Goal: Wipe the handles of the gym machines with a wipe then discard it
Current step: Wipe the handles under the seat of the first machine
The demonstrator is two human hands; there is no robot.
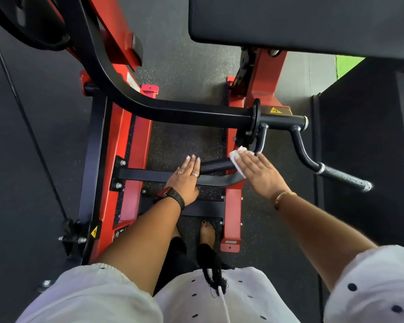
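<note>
Right hand point(259, 174), fingers straight, presses the wipe point(236, 156) onto the black handle point(216, 165); left hand point(184, 179) lies flat at its nine o'clock.

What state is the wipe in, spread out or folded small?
Folded small: the wipe is a little white pad under the flat right hand, against the black handle.

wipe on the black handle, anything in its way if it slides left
Yes: the left hand lies flat over the left end of the handle, in the path of the wipe. Between that wipe, under the right hand, and those fingers, the handle shows bare.
</note>
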